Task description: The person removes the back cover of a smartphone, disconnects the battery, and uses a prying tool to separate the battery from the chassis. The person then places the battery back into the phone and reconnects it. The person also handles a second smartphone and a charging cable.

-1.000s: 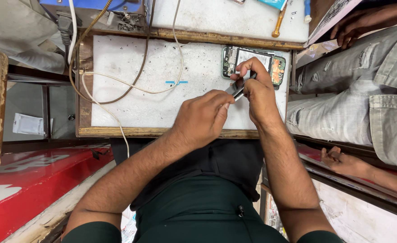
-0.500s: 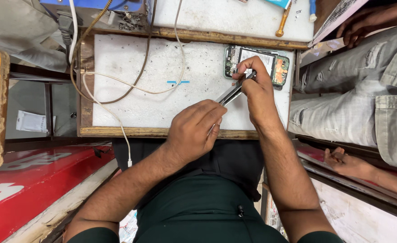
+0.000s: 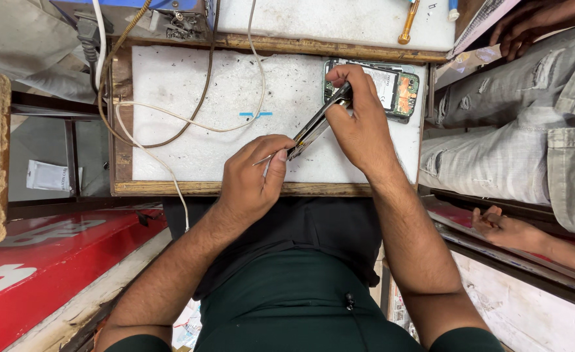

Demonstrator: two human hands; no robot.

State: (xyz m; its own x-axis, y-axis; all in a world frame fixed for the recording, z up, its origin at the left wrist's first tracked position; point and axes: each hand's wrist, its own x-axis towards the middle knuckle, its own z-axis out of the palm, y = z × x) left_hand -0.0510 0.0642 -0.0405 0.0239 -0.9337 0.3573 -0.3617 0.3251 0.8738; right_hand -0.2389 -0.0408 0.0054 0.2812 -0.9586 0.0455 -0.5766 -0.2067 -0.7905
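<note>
An opened phone (image 3: 398,88) with its green circuit board showing lies at the far right of a white pad (image 3: 190,91). My right hand (image 3: 362,127) rests against the phone and pinches the far end of a long silvery tool (image 3: 315,127), something like tweezers. The tool slants back toward me. My left hand (image 3: 255,179) sits at the pad's near edge, its thumb and fingers closed on the tool's near end. A thin metal tip (image 3: 259,161) sticks out beside the thumb.
The pad lies on a wooden board (image 3: 235,189). White and brown cables (image 3: 190,120) loop across the pad. A yellow-handled screwdriver (image 3: 408,23) lies beyond. Another person in grey jeans (image 3: 509,156) sits at the right, hand (image 3: 502,228) low. A red panel (image 3: 53,261) is on the left.
My left hand has drawn back toward the near edge of the pad, and more of the tool shows between my hands. My right hand stays at the phone.
</note>
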